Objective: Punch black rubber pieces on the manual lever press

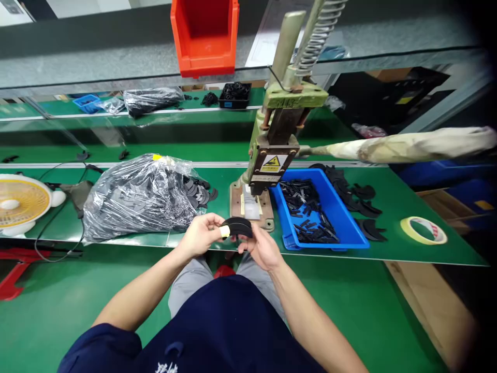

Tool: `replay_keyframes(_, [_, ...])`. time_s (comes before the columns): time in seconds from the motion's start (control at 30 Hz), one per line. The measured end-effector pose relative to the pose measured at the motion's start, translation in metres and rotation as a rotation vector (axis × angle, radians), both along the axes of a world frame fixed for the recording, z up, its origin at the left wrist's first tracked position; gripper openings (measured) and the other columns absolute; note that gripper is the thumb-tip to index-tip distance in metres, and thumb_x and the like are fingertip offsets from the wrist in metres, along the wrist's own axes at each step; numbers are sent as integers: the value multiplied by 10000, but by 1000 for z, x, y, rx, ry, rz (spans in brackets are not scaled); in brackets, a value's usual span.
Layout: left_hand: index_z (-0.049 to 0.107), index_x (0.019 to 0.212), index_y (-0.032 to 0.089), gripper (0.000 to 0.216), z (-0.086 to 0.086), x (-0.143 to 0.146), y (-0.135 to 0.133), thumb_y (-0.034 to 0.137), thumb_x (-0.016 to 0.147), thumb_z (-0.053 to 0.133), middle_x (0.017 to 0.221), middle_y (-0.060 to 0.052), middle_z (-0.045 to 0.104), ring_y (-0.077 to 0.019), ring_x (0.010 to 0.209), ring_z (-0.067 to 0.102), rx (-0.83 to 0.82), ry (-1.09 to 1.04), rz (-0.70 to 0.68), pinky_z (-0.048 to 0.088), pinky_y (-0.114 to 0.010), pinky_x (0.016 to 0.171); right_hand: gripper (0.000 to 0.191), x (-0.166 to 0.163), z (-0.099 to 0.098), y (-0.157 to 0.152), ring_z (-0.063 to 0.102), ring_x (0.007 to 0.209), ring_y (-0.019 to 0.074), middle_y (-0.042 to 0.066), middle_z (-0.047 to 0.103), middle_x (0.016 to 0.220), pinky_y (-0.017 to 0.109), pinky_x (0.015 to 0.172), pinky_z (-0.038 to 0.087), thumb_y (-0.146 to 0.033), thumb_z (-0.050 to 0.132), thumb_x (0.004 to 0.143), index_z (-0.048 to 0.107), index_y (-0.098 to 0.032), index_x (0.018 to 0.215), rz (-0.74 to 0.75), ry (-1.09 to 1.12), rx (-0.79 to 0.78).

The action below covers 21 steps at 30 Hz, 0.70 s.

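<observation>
- Black curved piece (237, 226): over near edge of green bench (396, 202), press (274, 150) at its 1 o'clock.
- Left hand (202, 234): thumb and fingers pinching the 9 o'clock end.
- Right hand (264, 248): pinching the 3 o'clock end.
- Blue tray (349, 237) at 3 o'clock, plastic bag (134, 199) at 9.

Matte black curved piece (237, 226), arched, crosswise, with a thin pale line, near the green workbench's (392, 204) front edge
</observation>
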<state>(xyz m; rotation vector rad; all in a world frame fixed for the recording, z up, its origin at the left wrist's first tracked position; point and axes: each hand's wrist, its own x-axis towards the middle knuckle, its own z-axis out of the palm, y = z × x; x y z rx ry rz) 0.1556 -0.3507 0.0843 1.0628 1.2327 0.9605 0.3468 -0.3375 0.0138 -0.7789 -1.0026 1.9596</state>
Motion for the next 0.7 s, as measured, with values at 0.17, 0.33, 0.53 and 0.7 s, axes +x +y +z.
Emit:
replay_keyframes(0.17, [685, 868, 134, 404, -6, -5, 2, 374, 613, 886, 806, -31, 702, -131, 676, 632, 60, 28, 5, 521, -248, 632, 300, 5, 5, 5, 564, 646, 110, 7, 681, 769, 277, 651, 465, -462, 758, 778, 705, -196, 906, -132, -185, 145])
replay_keyframes(0.33, [632, 759, 129, 451, -16, -6, 5, 435, 574, 907, 668, 8, 642, -105, 555, 581, -101, -135, 3, 496, -238, 552, 293, 1, 10, 5, 573, 658, 122, -6, 670, 707, 287, 667, 442, -453, 759, 766, 715, -191, 891, -143, -279, 155])
replay_keyframes(0.53, [608, 750, 143, 477, -26, 0, 6, 426, 550, 935, 686, 23, 625, -99, 601, 589, -161, -290, 88, 501, -231, 599, 380, -8, 12, 8, 554, 610, 96, -2, 684, 753, 267, 624, 428, -518, 775, 707, 658, -179, 832, -163, -263, 45])
replay_keyframes(0.7, [700, 830, 143, 466, -32, 3, 7, 363, 511, 959, 773, -8, 689, -125, 685, 615, -107, -289, 86, 512, -248, 654, 408, -9, 17, 11, 574, 634, 109, 7, 679, 706, 267, 629, 447, -542, 786, 686, 647, -177, 806, -211, -250, -18])
